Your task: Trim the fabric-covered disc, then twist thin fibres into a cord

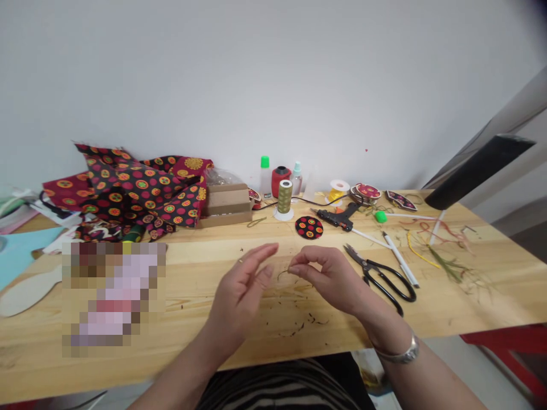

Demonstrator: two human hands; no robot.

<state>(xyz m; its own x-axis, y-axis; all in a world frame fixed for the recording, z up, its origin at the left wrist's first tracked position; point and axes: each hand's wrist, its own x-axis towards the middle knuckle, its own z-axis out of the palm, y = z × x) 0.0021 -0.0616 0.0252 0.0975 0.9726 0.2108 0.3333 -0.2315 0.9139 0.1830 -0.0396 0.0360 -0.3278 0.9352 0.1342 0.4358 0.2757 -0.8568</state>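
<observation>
My right hand [335, 278] is closed in a pinch above the middle of the table, thumb against forefinger. A short, thin, curved thread [281, 274] sticks out of its fingertips to the left. Across a small gap, my left hand [243, 282] is held with its fingers stretched out and the thumb apart, nothing visible in it. Dark thread scraps [297, 327] lie on the wood below the hands. Just beyond my right hand is a round patterned fabric piece [309, 227]. Black-handled scissors [376, 266] lie right of that hand.
Patterned fabric [141, 182] is heaped at the back left beside a cardboard box [226, 206]. A green thread spool [285, 197] and bottles stand near the wall. A glue gun [337, 217], a white pen [400, 259] and a black cylinder [478, 172] are at right. One left area is pixelated.
</observation>
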